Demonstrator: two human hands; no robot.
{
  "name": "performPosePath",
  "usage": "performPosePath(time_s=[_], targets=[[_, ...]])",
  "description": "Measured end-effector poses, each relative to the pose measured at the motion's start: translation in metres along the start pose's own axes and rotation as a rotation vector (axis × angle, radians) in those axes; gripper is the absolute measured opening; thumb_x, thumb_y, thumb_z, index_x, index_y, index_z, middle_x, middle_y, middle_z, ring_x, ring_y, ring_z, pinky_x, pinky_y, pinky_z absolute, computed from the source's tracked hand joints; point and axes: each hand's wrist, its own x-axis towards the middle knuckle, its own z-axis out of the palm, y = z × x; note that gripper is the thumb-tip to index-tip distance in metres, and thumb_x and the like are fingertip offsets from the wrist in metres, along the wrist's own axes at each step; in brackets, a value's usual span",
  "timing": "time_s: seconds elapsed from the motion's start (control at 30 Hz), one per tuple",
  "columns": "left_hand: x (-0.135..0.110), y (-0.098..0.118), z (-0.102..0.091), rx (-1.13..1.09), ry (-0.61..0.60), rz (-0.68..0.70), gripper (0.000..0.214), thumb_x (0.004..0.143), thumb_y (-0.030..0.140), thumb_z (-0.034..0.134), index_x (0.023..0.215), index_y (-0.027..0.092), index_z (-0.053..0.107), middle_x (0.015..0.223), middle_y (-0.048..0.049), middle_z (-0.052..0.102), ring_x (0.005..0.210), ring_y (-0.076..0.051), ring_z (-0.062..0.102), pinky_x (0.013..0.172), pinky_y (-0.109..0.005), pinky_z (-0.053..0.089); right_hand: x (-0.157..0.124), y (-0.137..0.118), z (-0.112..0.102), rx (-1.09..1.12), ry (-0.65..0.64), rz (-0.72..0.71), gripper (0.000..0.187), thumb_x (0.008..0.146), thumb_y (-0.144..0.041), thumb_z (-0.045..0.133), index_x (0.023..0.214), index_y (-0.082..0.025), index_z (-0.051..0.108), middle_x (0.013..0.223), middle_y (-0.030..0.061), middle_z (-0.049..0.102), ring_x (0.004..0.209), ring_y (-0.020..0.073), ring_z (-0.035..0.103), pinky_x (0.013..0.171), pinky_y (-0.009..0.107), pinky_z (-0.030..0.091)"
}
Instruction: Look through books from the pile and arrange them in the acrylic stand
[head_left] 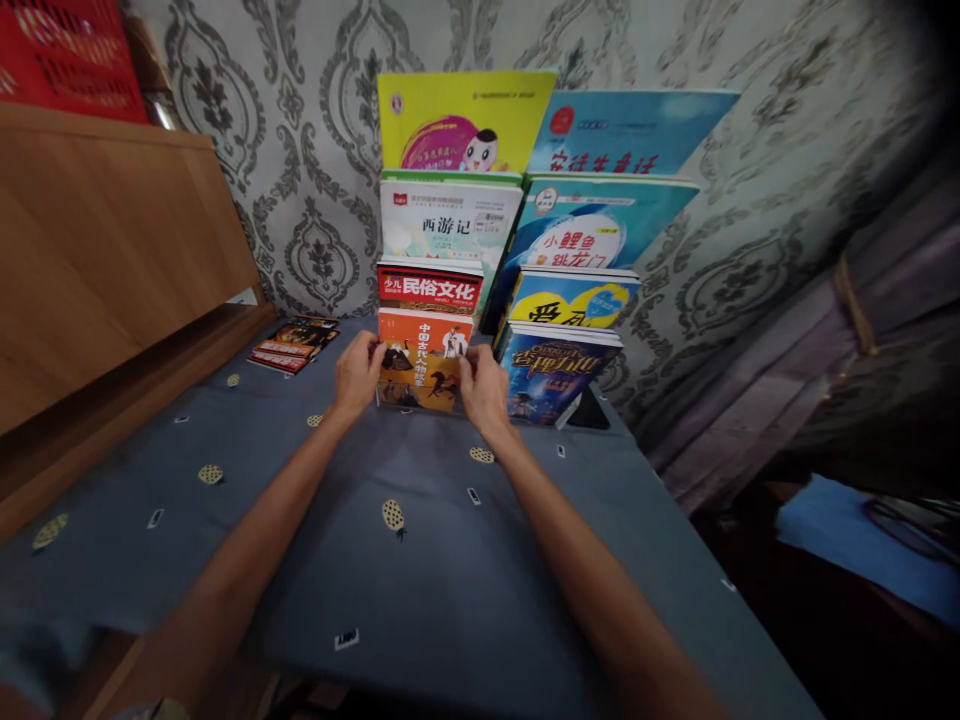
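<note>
Orange book [420,385]: upright, front of the left-hand row, cover facing the person, long axis running up and down. It lies directly between the two hands; neither is nearer, each being in contact with one side edge.

Left hand [358,372]: thumb and fingers pinching the left edge. Right hand [484,385]: pinching the right edge, thumb on the cover side; how far the fingers reach behind cannot be told.

Red book [429,290]: close behind the orange book, its top showing above it. Blue book [553,375]: upright to the right of the right hand, just beside it. Cloth [420,600]: spread below; whether the orange book's foot bears on it cannot be determined
</note>
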Motion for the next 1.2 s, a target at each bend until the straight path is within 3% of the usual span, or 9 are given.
performPosePath(time_s=[0.33, 0.57, 0.67, 0.8, 1.2], targets=[[-0.0014, -0.0032, 0.0037, -0.012, 0.025, 0.016, 0.012, 0.096, 0.030, 0.049, 0.088, 0.022, 0.054, 0.086, -0.0038, 0.063, 0.081, -0.019, 0.058, 0.076, -0.030, 0.044, -0.0005, -0.0016, -0.0008, 0.003, 0.000, -0.029, 0.022, 0.090, -0.022, 0.039, 0.096, -0.019, 0.060, 0.081, 0.0115, 0.069, 0.074, 0.0258, 0.063, 0.069, 0.038, 0.044], [-0.0022, -0.0029, 0.0041, -0.012, 0.006, 0.004, 0.016, 0.095, 0.026, 0.051, 0.109, 0.021, 0.058, 0.095, -0.0062, 0.067, 0.088, -0.021, 0.061, 0.082, -0.033, 0.046, -0.0010, -0.0009, -0.0002, 0.005, -0.002, -0.023, 0.025, 0.088, -0.022, 0.040, 0.098, -0.018, 0.062, 0.080, 0.0113, 0.070, 0.074, 0.0259, 0.063, 0.069, 0.037, 0.045], [-0.0021, -0.0022, 0.0036, -0.021, 0.007, 0.017, 0.022, 0.095, 0.023, 0.051, 0.116, 0.020, 0.058, 0.098, -0.0068, 0.067, 0.090, -0.021, 0.062, 0.084, -0.033, 0.047, -0.0015, -0.0009, 0.0001, 0.009, -0.010, -0.019, 0.031, 0.088, -0.023, 0.041, 0.108, -0.015, 0.063, 0.083, 0.0124, 0.071, 0.076, 0.0269, 0.064, 0.070, 0.038, 0.046], [-0.0020, -0.0011, 0.0027, -0.036, 0.009, 0.021, 0.022, 0.095, 0.023, 0.051, 0.115, 0.020, 0.060, 0.095, -0.0068, 0.067, 0.089, -0.021, 0.062, 0.082, -0.034, 0.047, -0.0006, 0.0002, 0.0015, 0.037, -0.011, -0.016, 0.043, 0.086, -0.022, 0.043, 0.124, -0.011, 0.060, 0.087, 0.0132, 0.072, 0.077, 0.0264, 0.065, 0.073, 0.038, 0.048], [-0.0013, -0.0023, 0.0033, -0.040, -0.004, 0.017, 0.016, 0.094, 0.023, 0.050, 0.106, 0.023, 0.060, 0.090, -0.0056, 0.063, 0.085, -0.021, 0.059, 0.079, -0.034, 0.046, -0.0003, 0.0024, 0.0036, -0.011, 0.004, -0.085, 0.035, 0.084, -0.018, 0.042, 0.107, -0.015, 0.069, 0.090, 0.0136, 0.071, 0.082, 0.0260, 0.063, 0.075, 0.038, 0.048]])
